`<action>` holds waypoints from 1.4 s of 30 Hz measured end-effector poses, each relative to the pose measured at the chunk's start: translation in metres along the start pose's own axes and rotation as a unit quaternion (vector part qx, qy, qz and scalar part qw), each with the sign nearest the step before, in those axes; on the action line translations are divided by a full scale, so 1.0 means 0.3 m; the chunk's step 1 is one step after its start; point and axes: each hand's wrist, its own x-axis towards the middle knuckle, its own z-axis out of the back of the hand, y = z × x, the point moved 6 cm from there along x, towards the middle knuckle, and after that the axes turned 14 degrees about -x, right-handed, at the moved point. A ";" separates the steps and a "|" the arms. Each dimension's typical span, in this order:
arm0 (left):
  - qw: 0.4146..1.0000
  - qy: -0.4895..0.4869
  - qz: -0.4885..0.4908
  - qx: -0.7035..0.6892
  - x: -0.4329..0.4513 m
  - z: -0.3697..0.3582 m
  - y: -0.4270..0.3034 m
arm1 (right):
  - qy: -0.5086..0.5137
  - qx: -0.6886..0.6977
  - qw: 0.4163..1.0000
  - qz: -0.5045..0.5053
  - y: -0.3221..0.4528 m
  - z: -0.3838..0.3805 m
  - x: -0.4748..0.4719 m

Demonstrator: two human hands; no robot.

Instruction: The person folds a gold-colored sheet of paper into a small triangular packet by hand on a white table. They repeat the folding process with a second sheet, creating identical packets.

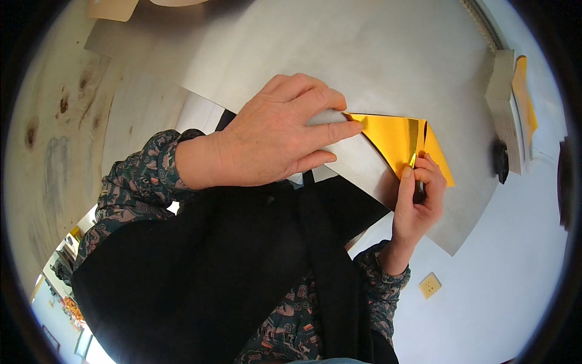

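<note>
Gold metallic paper (386, 136), folded into an angular shape with a narrow raised fold, lies near the front edge of a grey-white table (363, 68). My left hand (277, 132) is palm down at its left corner, fingers spread, the index fingertip resting on the paper. At the paper's lower right, my right hand (420, 195) pinches the folded strip between thumb and fingers. The curled fingers hide part of that fold, and something dark shows inside them. One gold flap extends to the right beyond this hand.
A stack of pale paper (504, 109) with orange-gold sheets (525, 100) stands at the table's right edge, beside a small black object (501, 161). A wooden surface (68, 113) lies at left. A wall socket (429, 285) is at lower right.
</note>
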 end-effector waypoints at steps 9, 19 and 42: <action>1.000 -0.007 0.007 -0.017 0.023 -0.005 -0.006 | 0.008 0.009 1.000 -0.017 -0.018 0.012 0.009; 1.000 -0.010 0.005 0.014 0.034 0.000 0.003 | 0.007 0.001 1.000 -0.021 -0.039 0.020 0.016; 1.000 -0.011 0.006 0.027 0.033 0.001 -0.003 | 0.001 -0.001 1.000 -0.019 -0.038 0.016 0.028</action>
